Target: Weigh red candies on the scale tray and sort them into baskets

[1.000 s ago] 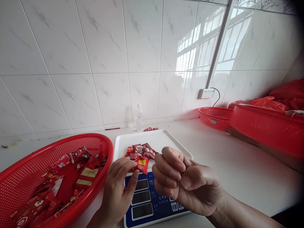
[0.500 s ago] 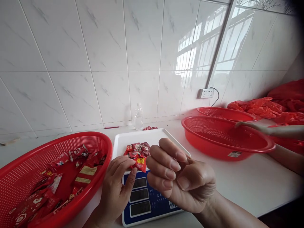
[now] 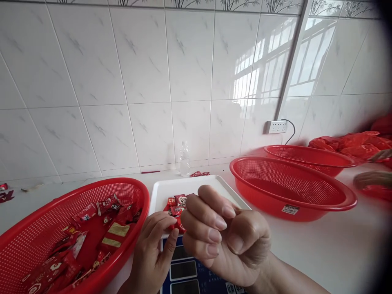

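My left hand (image 3: 154, 249) rests at the near left edge of the white-topped weighing scale (image 3: 157, 188), its thumb and fingers apart. Its fingertips are close to several small red snack packets (image 3: 180, 200) heaped on the scale's tray; whether they touch is unclear. In front of the scale, my right hand (image 3: 226, 237) is raised palm-up, fingers curled in and thumb bent, with nothing seen in it. It covers part of the packets and of the blue display panel (image 3: 183, 269). To the left, a red perforated basket (image 3: 139, 204) holds more wrapped snacks (image 3: 107, 204).
Two red baskets (image 3: 294, 185) stand on the right, one behind the other. A clear plastic bottle (image 3: 184, 159) and some red packets (image 3: 199, 174) are by the tiled wall. Red plastic bags (image 3: 349, 143) lie at far right, where another person's hand (image 3: 372, 179) shows, blurred.
The view has tilted up and shifted slightly. The other person's hand has left the nearer right basket and moved right toward the bags. My hands keep nearly the same poses.
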`<state>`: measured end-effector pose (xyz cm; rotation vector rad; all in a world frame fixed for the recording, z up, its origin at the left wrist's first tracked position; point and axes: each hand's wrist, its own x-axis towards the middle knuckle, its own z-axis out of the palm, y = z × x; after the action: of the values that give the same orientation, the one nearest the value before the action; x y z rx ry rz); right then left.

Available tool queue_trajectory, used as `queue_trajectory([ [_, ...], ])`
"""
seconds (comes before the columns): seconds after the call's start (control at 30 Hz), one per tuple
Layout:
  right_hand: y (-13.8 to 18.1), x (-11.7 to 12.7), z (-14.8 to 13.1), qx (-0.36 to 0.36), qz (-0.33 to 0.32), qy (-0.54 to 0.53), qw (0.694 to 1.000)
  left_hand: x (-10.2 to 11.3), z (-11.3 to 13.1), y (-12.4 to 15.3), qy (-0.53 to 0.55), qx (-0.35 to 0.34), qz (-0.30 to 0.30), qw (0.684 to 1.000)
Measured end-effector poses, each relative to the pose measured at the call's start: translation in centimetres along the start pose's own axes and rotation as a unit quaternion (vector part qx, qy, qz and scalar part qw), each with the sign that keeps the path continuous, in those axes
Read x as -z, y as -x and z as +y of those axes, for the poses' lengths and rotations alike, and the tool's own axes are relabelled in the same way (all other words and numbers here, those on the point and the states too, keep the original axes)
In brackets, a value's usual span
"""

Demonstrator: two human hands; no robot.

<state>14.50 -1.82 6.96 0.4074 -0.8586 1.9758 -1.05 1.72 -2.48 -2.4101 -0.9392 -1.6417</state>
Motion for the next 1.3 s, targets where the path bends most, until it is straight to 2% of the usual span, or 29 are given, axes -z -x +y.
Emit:
queue_trajectory([
  [0.2,-0.1,0.7,-0.1,-0.016,-0.007,-0.032,0.999,-0.2,-0.1,0.1,0.002,-0.01,0.018,1.0],
  [0.7,-0.4,1.6,-1.4,-0.001,0.004,-0.032,0.999,-0.3,0.2,0.3,-0.041,-0.038,-0.001,0.998],
  [1.1,-0.5,1.9,-1.6,0.002,0.014,-0.019,1.0,-0.3,0.2,0.4,-0.045,-0.025,-0.019,0.999],
  [1.3,-0.4,1.7,-1.7,0.014,0.021,-0.002,1.0,-0.3,0.1,0.4,-0.049,-0.027,-0.006,0.998],
])
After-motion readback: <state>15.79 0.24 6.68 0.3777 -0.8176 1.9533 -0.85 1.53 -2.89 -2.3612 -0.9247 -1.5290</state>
